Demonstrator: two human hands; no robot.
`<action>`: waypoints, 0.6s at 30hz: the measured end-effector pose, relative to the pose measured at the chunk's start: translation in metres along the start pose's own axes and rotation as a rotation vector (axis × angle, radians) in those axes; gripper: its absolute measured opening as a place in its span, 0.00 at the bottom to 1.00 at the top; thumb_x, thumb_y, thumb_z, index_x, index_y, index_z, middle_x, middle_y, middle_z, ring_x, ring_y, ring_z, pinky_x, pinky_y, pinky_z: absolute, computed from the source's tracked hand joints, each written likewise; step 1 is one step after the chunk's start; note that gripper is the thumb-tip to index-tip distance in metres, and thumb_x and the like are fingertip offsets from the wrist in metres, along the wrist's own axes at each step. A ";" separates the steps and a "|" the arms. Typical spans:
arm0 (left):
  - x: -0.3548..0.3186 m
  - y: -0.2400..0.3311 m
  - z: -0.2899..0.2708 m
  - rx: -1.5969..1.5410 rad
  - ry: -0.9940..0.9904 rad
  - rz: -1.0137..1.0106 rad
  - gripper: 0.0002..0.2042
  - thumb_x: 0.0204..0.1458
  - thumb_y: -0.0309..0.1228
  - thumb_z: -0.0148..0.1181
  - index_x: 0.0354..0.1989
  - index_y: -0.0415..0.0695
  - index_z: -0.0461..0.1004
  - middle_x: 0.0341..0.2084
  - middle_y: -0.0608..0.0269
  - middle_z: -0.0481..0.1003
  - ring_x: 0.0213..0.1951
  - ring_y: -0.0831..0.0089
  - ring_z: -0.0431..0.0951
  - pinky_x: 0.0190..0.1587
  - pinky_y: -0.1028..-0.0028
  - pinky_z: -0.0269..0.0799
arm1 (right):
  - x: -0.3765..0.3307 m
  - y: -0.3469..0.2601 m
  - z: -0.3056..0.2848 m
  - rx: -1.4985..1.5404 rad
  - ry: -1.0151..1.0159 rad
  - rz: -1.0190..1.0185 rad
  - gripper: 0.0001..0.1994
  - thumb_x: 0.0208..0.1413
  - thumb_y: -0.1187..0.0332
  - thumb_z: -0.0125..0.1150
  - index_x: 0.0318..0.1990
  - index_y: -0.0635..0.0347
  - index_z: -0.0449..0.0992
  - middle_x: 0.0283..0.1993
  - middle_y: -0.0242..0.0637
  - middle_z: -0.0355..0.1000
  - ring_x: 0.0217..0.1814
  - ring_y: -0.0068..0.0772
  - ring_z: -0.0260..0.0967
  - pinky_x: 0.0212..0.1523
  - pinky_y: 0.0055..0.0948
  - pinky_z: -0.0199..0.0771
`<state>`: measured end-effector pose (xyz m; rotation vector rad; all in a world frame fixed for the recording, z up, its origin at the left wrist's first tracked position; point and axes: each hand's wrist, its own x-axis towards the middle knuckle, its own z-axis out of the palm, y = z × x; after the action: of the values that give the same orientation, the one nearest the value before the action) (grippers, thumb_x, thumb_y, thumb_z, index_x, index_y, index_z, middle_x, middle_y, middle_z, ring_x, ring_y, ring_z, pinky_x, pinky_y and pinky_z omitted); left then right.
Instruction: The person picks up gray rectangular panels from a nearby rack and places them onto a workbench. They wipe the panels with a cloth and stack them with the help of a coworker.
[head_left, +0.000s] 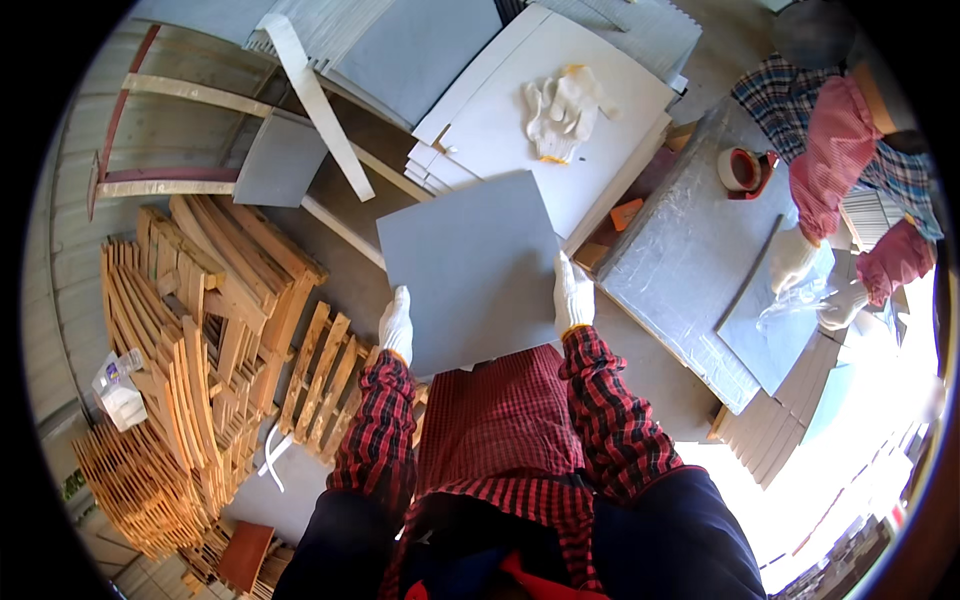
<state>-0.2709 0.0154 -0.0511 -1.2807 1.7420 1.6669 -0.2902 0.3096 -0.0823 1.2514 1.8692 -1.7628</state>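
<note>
Left hand [397,325] and right hand [572,296], both gloved, grip opposite edges of the grey tile [470,270] between them.

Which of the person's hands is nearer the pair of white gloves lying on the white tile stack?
Right. The right hand grips the grey tile's right edge, below the gloves; the left hand holds the tile's left edge, farther away.

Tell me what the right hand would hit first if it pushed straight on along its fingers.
The right hand grips the grey tile by its right edge, fingers up-frame. Straight on, it would probably meet the stack of white tiles, near its lower edge; heights are unclear.
</note>
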 end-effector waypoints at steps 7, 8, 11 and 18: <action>-0.071 -0.054 -0.064 -0.128 -0.037 0.090 0.28 0.64 0.50 0.51 0.57 0.34 0.70 0.49 0.56 0.75 0.47 0.68 0.77 0.50 0.67 0.74 | -0.150 0.050 -0.036 0.348 0.107 0.115 0.25 0.63 0.51 0.58 0.52 0.69 0.77 0.43 0.31 0.75 0.44 0.22 0.65 0.49 0.24 0.66; -0.085 -0.058 -0.069 -0.169 -0.041 0.107 0.29 0.64 0.50 0.51 0.57 0.34 0.70 0.50 0.57 0.75 0.47 0.67 0.77 0.50 0.67 0.74 | -0.164 0.059 -0.036 0.416 0.138 0.106 0.25 0.63 0.52 0.59 0.51 0.68 0.78 0.42 0.29 0.75 0.43 0.21 0.65 0.48 0.24 0.65; -0.103 -0.068 -0.077 -0.257 -0.034 0.166 0.30 0.63 0.51 0.51 0.58 0.33 0.69 0.51 0.57 0.74 0.48 0.66 0.77 0.51 0.67 0.73 | -0.197 0.072 -0.048 0.515 0.205 0.105 0.24 0.62 0.52 0.61 0.51 0.67 0.79 0.43 0.28 0.75 0.44 0.21 0.65 0.48 0.25 0.66; -0.129 -0.051 -0.062 -0.397 -0.123 0.363 0.32 0.63 0.54 0.50 0.55 0.31 0.71 0.50 0.56 0.74 0.47 0.67 0.76 0.50 0.68 0.73 | -0.241 0.053 -0.080 0.744 0.336 0.140 0.33 0.58 0.42 0.60 0.57 0.65 0.74 0.55 0.34 0.72 0.52 0.29 0.64 0.54 0.31 0.63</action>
<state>-0.1473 0.0067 0.0368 -1.0243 1.6995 2.3385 -0.0832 0.2831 0.0714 1.9752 1.2215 -2.3794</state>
